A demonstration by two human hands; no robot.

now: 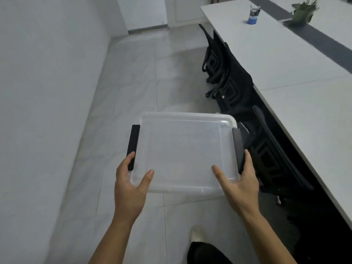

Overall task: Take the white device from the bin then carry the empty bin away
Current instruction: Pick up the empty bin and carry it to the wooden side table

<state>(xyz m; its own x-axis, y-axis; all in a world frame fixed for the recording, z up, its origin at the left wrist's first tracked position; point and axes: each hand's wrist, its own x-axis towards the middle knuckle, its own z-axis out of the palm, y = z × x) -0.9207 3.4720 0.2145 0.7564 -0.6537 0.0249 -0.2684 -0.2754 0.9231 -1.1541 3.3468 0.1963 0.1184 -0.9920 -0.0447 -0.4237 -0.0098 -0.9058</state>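
Note:
A clear plastic bin [182, 149] with a black handle on each side hangs in front of me above the tiled floor. Nothing lies inside it. My left hand [131, 183] grips its near left corner, fingers on the black left handle [133, 145], thumb over the rim. My right hand [238, 181] holds the near right corner by the black right handle [238, 147], thumb inside the bin. The white device is not in view.
A long white table [285, 63] runs along the right, with a blue cup [252, 16] and a green plant [302, 12] at its far end. Black chairs [228, 79] are pushed under it. A white wall [47, 92] stands on the left. My shoe [197, 234] is on the floor below.

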